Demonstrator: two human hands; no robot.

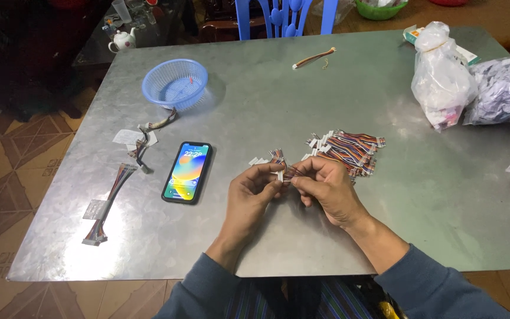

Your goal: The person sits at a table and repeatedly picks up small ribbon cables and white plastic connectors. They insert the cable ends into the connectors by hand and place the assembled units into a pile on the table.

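Fingers of both hands, left [254, 190] and right [324, 184], pinch one short cable [281, 169] between them, axis left-right, just before the cable pile [349, 150].

View: one head camera, looking down and forward over the grey metal table [267, 94].
Position: at the near edge, above the person's forearms.
Nearness: close to the near edge; far edge and both left corners visible.
Cut off: right edge.
Shared views: only one.
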